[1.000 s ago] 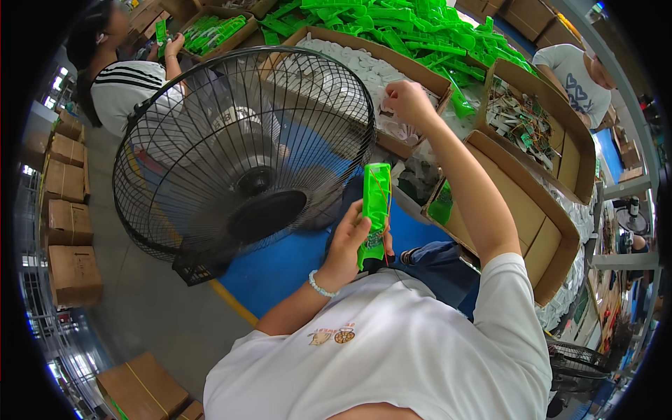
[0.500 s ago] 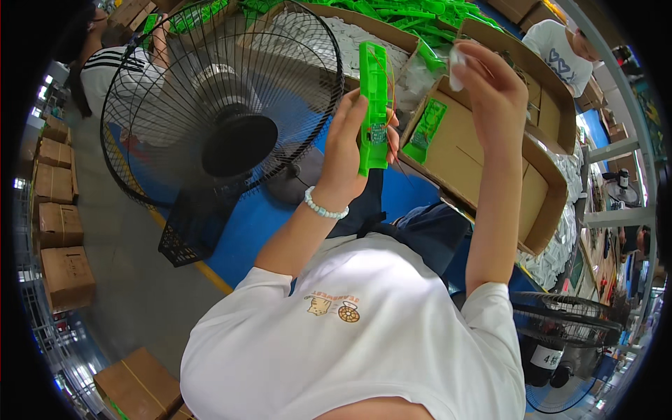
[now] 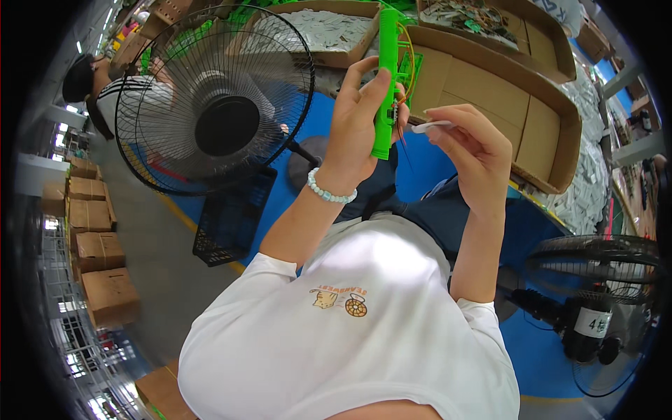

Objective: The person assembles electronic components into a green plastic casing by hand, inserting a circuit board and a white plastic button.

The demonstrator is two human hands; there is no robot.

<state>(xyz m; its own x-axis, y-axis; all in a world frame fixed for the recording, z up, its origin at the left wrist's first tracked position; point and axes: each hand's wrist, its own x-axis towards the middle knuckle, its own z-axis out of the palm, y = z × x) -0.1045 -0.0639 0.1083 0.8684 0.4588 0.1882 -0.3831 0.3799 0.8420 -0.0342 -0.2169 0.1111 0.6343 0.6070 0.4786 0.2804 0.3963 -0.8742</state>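
My left hand (image 3: pixel 355 105) is closed around a long green plastic housing (image 3: pixel 385 87), held upright and turned edge-on. A small circuit board (image 3: pixel 394 112) shows at its right side near my fingertips. Thin orange and red wires (image 3: pixel 411 59) loop out from the same side, and dark wire ends hang below. Between thumb and fingers, my right hand (image 3: pixel 479 150) pinches a small white plastic piece (image 3: pixel 430 127). The piece points toward the board and lies a short gap to its right. Partly hidden behind the wires is another green housing (image 3: pixel 416 68) in the cardboard tray.
A shallow cardboard tray (image 3: pixel 565 150) lies ahead on the right. Behind are a box of white parts (image 3: pixel 315 28) and a box of wired boards (image 3: pixel 483 24). A large fan (image 3: pixel 227 126) and black crate (image 3: pixel 234 217) stand left; another fan (image 3: pixel 595 259) stands right.
My right hand has come down and left toward the housing with the white piece. The housing has turned from showing its open inside to edge-on. The whole view has shifted too.
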